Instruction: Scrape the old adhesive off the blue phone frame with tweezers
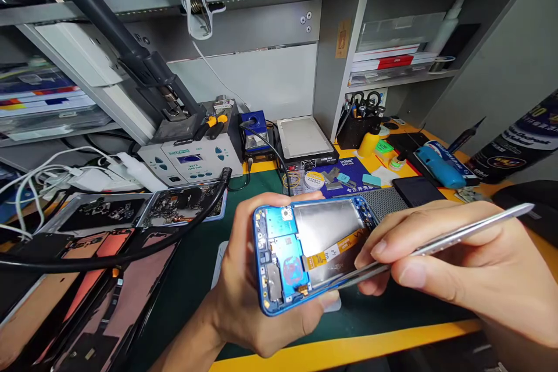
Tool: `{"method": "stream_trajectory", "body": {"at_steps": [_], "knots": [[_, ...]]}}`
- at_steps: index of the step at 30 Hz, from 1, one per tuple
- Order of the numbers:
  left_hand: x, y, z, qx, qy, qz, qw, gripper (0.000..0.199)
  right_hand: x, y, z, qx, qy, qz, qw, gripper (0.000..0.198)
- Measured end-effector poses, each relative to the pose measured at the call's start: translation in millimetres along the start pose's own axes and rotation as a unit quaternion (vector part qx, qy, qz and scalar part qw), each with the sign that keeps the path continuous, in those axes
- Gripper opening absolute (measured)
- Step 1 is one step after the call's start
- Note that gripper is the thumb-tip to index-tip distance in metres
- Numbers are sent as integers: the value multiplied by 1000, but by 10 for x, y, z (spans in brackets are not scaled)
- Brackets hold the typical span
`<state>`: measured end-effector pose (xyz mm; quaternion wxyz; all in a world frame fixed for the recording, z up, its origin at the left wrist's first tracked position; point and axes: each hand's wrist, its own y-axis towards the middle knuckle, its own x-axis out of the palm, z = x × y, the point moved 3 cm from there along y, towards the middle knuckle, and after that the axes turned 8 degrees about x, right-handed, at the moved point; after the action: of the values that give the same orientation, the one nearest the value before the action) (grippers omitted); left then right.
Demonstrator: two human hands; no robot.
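An opened blue phone frame (pixel 311 253) lies tilted in my left hand (pixel 248 285), whose fingers and thumb wrap its edges. Inside it I see a blue circuit board section, a silvery battery bay and an orange and white flex cable (pixel 331 253). Held like a pen in my right hand (pixel 431 261) is a pair of metal tweezers (pixel 475 228). Their tips reach over the lower edge of the phone, near a small gold connector (pixel 302 289). Whether the tips touch the connector I cannot tell.
A rework station (pixel 192 160) stands at the back left, its black hose (pixel 192 229) crossing the left side. Phone screens (pixel 126 296) lie at left. A hot plate (pixel 305 139), bottles and a blue glue tube (pixel 440 165) stand behind on the green mat (pixel 174 308).
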<state>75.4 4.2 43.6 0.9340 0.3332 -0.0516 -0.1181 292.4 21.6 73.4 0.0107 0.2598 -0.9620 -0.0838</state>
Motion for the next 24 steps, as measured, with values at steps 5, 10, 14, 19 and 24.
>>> {"method": "stream_trajectory", "body": {"at_steps": [5, 10, 14, 19, 24], "knots": [[-8, -6, -3, 3, 7, -6, 1000, 94, 0, 25, -17, -2, -5, -4, 1000, 25], [5, -17, -4, 12, 29, -10, 999, 97, -3, 43, -74, -33, -73, 15, 997, 23], [-3, -18, -5, 24, 30, -10, 999, 95, -12, 4, -132, -109, -203, 80, 970, 11], [-7, -40, -9, 4, 60, -5, 998, 87, -22, -45, -132, -127, -272, 84, 950, 6], [8, -56, 12, 25, 119, 0, 993, 88, -33, -111, -178, -153, -335, 90, 925, 9]]}}
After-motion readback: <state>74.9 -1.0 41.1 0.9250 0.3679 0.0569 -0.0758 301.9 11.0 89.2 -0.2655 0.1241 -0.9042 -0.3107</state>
